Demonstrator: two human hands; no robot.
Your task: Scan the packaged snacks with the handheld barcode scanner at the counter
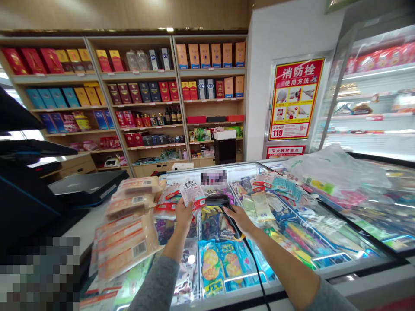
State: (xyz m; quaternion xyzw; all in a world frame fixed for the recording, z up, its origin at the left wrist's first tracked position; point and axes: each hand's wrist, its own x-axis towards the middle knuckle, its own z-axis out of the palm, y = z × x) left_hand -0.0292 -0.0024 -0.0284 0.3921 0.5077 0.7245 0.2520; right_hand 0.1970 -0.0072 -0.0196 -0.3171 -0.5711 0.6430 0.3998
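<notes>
My left hand [184, 212] is closed on a white and red snack packet [192, 190] with Chinese print, raised above the glass-topped freezer [240, 285]. In my right hand [238, 220] is a black handheld barcode scanner [218, 200] with an orange-yellow trim, its head turned toward the packet. A black cable [257, 268] hangs down from its handle. More red and white packets [167, 209] lie just left of my left hand. Beneath the glass, colourful frozen packs [223, 261] are visible.
Stacked tan packages with barcodes [129, 233] stand at left, beside dark checkout equipment [87, 183]. On the freezer's right lie blue and red packets [279, 185] and a translucent plastic bag [337, 168]. Shelves of boxes [142, 103] line the back wall.
</notes>
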